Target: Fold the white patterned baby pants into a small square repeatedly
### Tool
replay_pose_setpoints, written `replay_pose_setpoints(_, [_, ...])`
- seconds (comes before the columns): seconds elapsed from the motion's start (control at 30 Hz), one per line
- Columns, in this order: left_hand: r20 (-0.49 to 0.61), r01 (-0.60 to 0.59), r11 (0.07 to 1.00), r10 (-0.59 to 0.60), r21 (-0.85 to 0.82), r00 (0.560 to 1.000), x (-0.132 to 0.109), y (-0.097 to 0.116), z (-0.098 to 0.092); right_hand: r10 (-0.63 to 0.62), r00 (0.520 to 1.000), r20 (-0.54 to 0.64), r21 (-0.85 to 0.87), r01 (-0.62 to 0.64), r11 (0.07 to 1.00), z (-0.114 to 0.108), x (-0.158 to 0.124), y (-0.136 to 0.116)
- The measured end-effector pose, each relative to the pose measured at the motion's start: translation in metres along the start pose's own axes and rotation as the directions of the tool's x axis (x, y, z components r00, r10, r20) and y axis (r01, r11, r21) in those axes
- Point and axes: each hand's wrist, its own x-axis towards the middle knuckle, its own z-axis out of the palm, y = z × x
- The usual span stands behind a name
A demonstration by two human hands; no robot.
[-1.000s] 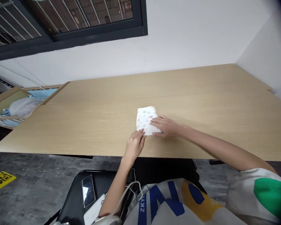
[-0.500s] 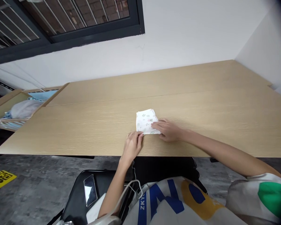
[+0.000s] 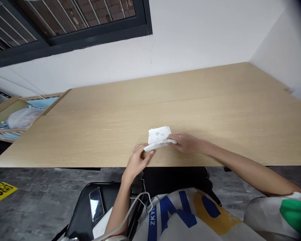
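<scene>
Near the front edge of the long, pale wood-grain table (image 3: 215, 110) lies a small folded cloth (image 3: 159, 135), soft, white and faintly printed. It sits between the two hands. The right hand (image 3: 188, 143) pinches its near right edge and the left hand (image 3: 136, 160) nips its near left corner. Half a second ago the cloth lay flat; now that near edge is lifted.
</scene>
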Motion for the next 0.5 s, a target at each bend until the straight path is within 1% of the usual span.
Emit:
replay_pose_setpoints(0.07, [-0.019, 0.055, 0.998, -0.055, 0.006, 0.998, 0.003, -0.002, 0.005, 0.029, 0.999, -0.033, 0.047, -0.028, 0.999, -0.002, 0.004, 0.001])
replay_pose_setpoints(0.13, [-0.044, 0.125, 0.992, -0.125, -0.011, 0.991, 0.007, -0.004, 0.008, 0.083, 0.992, -0.095, 0.116, -0.072, 0.991, -0.004, 0.008, 0.002])
replay_pose_setpoints(0.23, [-0.08, 0.21, 0.977, -0.213, -0.042, 0.974, 0.016, -0.005, 0.012, 0.192, 0.959, -0.21, 0.183, -0.155, 0.971, -0.001, 0.014, 0.004])
replay_pose_setpoints(0.3, [-0.104, 0.239, 0.97, -0.243, -0.052, 0.964, 0.022, -0.005, 0.014, 0.224, 0.93, -0.29, 0.182, -0.176, 0.967, 0.004, 0.019, 0.007])
replay_pose_setpoints(0.4, [-0.14, 0.262, 0.964, -0.265, -0.044, 0.954, 0.03, -0.006, 0.019, 0.219, 0.89, -0.4, 0.135, -0.179, 0.975, 0.014, 0.026, 0.015])
replay_pose_setpoints(0.5, [-0.184, 0.272, 0.962, -0.263, 0.027, 0.947, 0.034, -0.008, 0.025, 0.24, 0.864, -0.442, 0.097, -0.22, 0.971, 0.024, 0.031, 0.025])
